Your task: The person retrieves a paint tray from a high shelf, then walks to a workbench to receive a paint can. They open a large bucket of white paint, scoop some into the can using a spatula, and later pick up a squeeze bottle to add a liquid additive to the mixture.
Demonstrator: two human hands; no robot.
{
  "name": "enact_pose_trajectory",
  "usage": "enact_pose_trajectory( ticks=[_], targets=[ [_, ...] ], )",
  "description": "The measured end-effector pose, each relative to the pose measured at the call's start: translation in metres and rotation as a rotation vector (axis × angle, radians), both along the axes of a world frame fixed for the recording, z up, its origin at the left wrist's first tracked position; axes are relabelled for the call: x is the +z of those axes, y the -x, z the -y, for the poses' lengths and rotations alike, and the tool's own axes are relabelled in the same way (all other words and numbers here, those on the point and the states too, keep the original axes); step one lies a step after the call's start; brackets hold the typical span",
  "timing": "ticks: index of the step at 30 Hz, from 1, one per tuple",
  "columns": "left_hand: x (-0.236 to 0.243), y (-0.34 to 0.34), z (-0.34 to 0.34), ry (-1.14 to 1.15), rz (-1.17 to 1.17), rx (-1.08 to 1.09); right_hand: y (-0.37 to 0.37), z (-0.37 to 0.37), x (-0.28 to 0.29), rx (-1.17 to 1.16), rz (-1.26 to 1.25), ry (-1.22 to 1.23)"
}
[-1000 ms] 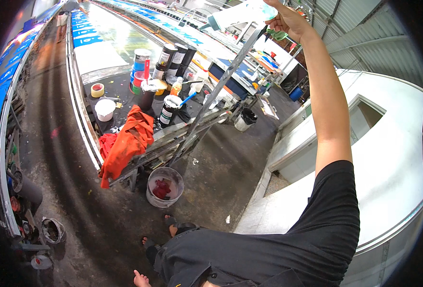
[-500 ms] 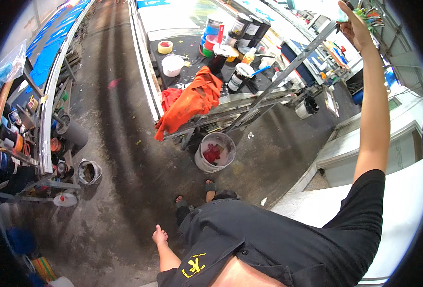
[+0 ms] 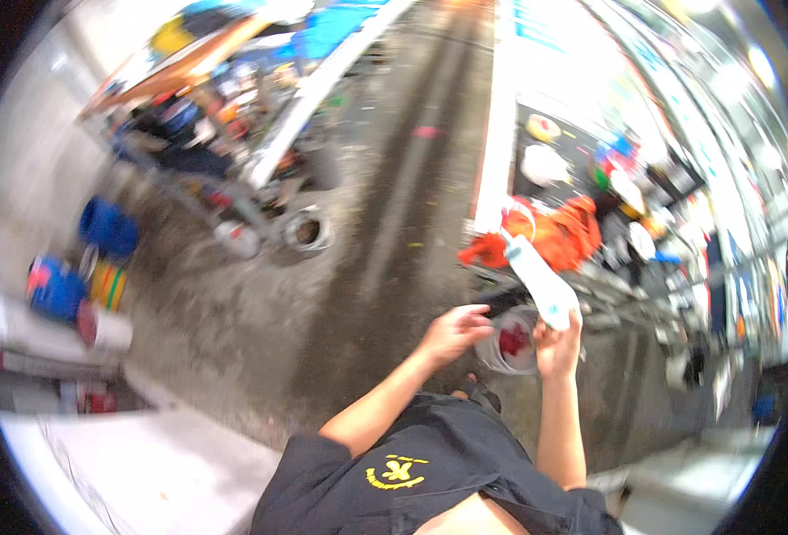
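In front of me, my right hand [image 3: 558,346] grips the lower end of a white squeeze bottle [image 3: 541,281]. The bottle tilts away to the upper left, and a thin curved spout seems to loop from its far end. Blur hides its finer detail. My left hand [image 3: 455,335] hangs a short way to the left, fingers stretched out and apart, holding nothing. Behind the bottle, an orange cloth [image 3: 574,234] drapes over the table's near corner. Below it stands a pale bucket [image 3: 494,355] with red stuff inside, partly covered by my right hand.
Paint tubs and a white pot [image 3: 544,166] crowd the table at right, beside a tape roll [image 3: 544,128]. A cluttered rack [image 3: 189,134] fills the left, with a small bucket [image 3: 309,234] at its foot. Blue drums [image 3: 107,227] stand farther left. Concrete floor [image 3: 385,267] runs between.
My right hand has come down from the upper right, bringing the white bottle into view. My left hand has risen toward it. The view has swung left.
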State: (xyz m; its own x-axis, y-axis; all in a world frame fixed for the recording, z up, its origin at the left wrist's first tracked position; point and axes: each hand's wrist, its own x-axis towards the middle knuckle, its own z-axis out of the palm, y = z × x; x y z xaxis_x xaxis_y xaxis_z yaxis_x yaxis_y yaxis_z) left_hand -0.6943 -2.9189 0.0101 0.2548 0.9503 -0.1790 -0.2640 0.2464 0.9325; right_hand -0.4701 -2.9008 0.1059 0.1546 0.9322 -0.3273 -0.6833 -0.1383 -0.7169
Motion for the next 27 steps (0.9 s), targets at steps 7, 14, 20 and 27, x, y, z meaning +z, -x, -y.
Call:
enact_pose_trajectory(
  ticks=[7, 14, 20, 27],
  targets=[
    [0.041, -0.027, -0.006, 0.014, 0.47, -0.01, 0.039, 0.018, 0.012, 0.3, 0.577, -0.091],
    [0.038, -0.028, -0.001, 0.244, 0.856, 0.155, 0.06, 0.014, 0.022, 0.429, 0.722, -0.403],
    [0.069, -0.014, 0.009, 0.207, 0.628, 0.191, 0.06, 0.014, 0.025, 0.397, 0.915, -0.49],
    [0.066, -0.021, 0.013, 0.256, 0.556, 0.117, 0.065, 0.024, 0.035, 0.279, 0.955, -0.471]
  ],
)
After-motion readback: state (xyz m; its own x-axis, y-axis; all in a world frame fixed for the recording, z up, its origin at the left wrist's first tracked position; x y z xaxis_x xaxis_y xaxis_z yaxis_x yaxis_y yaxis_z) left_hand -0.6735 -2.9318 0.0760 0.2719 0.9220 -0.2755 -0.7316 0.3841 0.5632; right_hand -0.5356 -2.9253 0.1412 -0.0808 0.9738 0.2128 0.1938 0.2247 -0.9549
